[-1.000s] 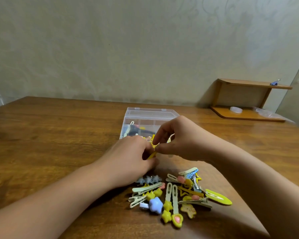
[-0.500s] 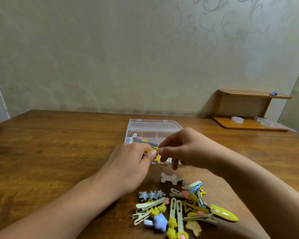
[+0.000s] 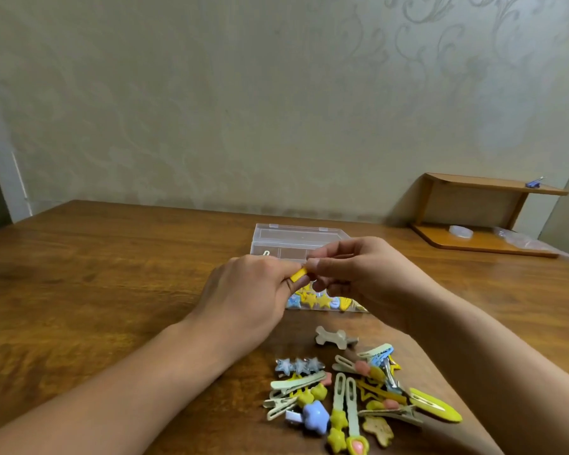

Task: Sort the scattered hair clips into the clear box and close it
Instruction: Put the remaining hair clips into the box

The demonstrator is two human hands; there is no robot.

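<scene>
Two hands meet in our head view, above the near edge of the clear box (image 3: 296,239): our left hand (image 3: 247,297) and right hand (image 3: 358,274) both pinch one small yellow clip (image 3: 299,275). The box sits open on the wooden table (image 3: 112,274), some clips inside. The scattered clips (image 3: 352,395) lie nearer us.

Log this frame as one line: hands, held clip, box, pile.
left hand: pinching yellow clip | right hand: pinching same clip | clear box: open, partly filled | clip pile: unsorted on table
</scene>
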